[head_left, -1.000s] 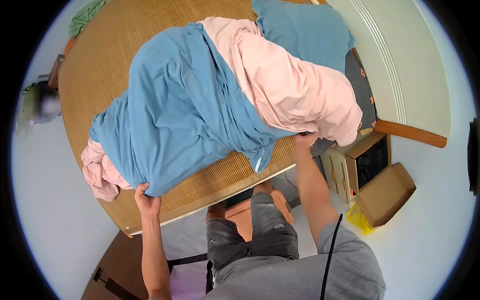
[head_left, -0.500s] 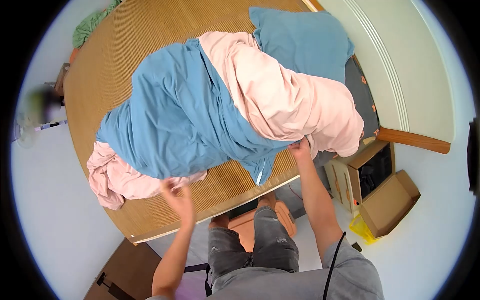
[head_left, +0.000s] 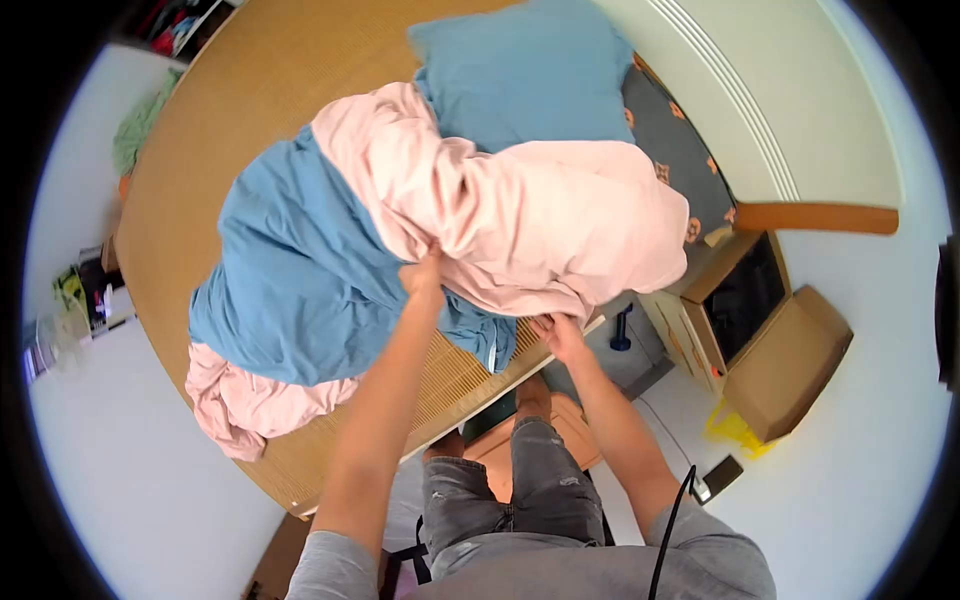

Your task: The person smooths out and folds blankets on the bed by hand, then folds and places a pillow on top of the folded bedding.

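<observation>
A bunched duvet, blue on one face (head_left: 300, 270) and pink on the other (head_left: 540, 210), lies in a heap over a bed with a woven bamboo mat (head_left: 290, 60). My left hand (head_left: 425, 275) is closed on the duvet where pink meets blue, near its middle. At the bed's front edge, my right hand (head_left: 560, 335) pinches the lower rim of the pink side; its fingertips are partly hidden by the fabric. Between my hands, a blue corner with a white strip hangs toward the mat's edge. A blue pillow (head_left: 520, 75) lies behind the duvet.
A pale headboard (head_left: 740, 90) with a wooden end (head_left: 820, 217) rises on the right. Beside the bed stand a small cabinet and an open cardboard box (head_left: 790, 365). An orange storage bin (head_left: 490, 450) sits at my feet, under the bed's edge.
My left hand has moved right and up from the duvet's lower left to its middle and taken hold. The pink side now spreads lower over the blue. The view has shifted.
</observation>
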{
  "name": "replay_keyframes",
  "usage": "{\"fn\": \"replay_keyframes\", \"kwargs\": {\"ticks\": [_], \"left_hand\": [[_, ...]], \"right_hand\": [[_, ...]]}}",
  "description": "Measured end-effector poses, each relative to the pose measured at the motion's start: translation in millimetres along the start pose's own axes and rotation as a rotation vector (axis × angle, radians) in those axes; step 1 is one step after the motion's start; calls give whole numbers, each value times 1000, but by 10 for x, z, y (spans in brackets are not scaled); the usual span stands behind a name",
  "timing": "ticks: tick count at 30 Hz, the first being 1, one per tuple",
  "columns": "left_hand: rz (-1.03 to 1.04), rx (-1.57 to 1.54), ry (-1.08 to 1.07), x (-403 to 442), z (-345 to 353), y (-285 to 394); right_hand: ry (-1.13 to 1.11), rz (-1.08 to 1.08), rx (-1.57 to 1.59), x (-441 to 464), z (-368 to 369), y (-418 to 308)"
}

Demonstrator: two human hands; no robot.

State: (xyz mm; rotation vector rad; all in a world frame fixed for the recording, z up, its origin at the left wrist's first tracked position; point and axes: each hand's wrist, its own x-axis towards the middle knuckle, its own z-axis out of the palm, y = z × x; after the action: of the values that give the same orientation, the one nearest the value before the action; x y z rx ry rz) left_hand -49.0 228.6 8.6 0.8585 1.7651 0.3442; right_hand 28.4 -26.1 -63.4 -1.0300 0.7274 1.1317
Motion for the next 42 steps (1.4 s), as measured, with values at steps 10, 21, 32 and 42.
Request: {"fn": "replay_keyframes", "kwargs": {"ticks": [10,21,32,42], "left_hand": [[38,-486,-348,-1485,-1431,1046],[2,-508,-118,-457,-3123,508],[-165,-961,-664,-1543,-2137,-1153],[971,51,6,-2229,-2443,-12]], "right_hand": [[-193,-118,490,26,-365,-560],[-599,-38,-209,-967,946,453],[-366,-28,-503,-2358,1323,1009],[-186,-897,-852,-2855,2263,622]]}}
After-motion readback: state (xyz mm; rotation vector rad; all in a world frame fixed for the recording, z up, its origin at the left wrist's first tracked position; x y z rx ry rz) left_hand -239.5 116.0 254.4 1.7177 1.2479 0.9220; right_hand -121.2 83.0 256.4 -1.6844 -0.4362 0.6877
